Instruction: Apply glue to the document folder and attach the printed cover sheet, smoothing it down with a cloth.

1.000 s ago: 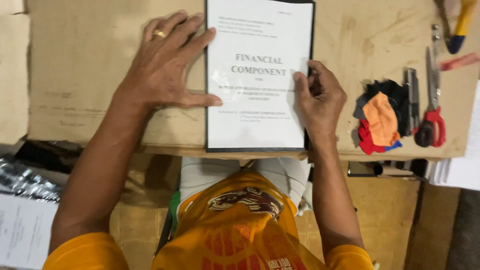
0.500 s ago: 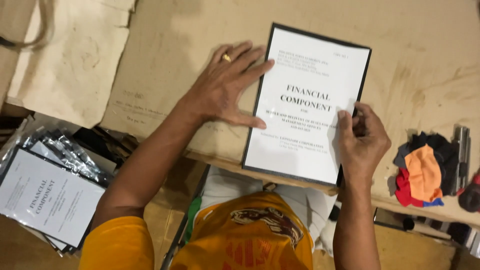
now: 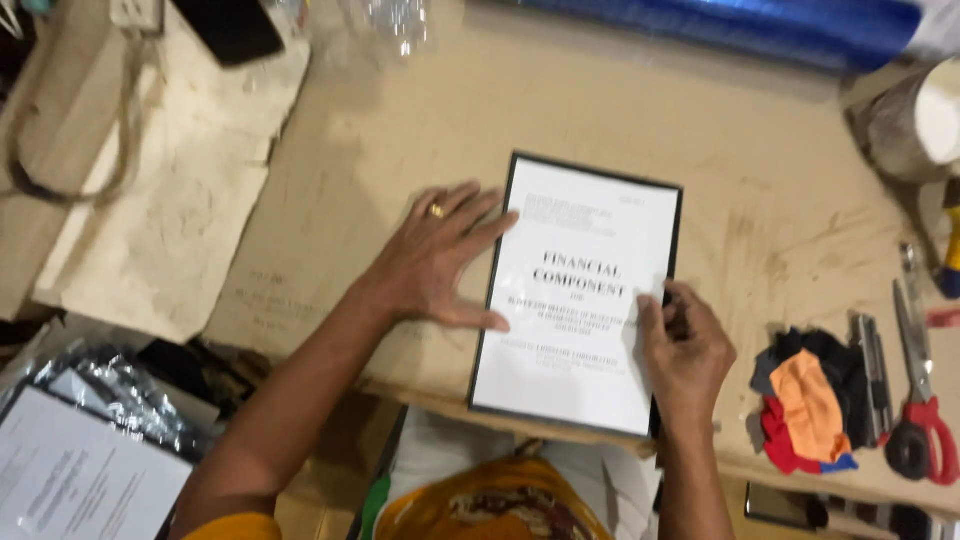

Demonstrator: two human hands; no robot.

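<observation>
— Both hands are on the bound booklet (image 3: 577, 297), aren't they?

— Yes. His or her left hand (image 3: 437, 258) lies flat with the fingers spread, palm down, half on the wooden table (image 3: 420, 130) and half across the booklet's left edge; a gold ring (image 3: 436, 210) shows on one finger. It presses, it does not clasp anything.

— And the right hand (image 3: 686, 349)?

— It is curled at the booklet's right edge, thumb on the white cover, fingers bent at the black border. It seems to pinch that edge, though whether the fingers go under it I cannot tell.

— Where does the booklet lie?

— Flat on the table, slightly tilted, its lower end reaching the table's near edge, just above the person's lap. It has a white title page under a clear cover and a black rim.

— What lies around it?

— To the right, near the right hand, a bundle of coloured cloth scraps (image 3: 808, 408), orange, red and black. Just beside those, a dark metal tool (image 3: 872, 362) and red-handled scissors (image 3: 918, 400). Along the far edge runs a blue roll (image 3: 720, 25). On the left a pale cardboard sheet (image 3: 160, 210) rests on the table, and at lower left, below the table, a stack of similar booklets in plastic sleeves (image 3: 85, 455).
</observation>
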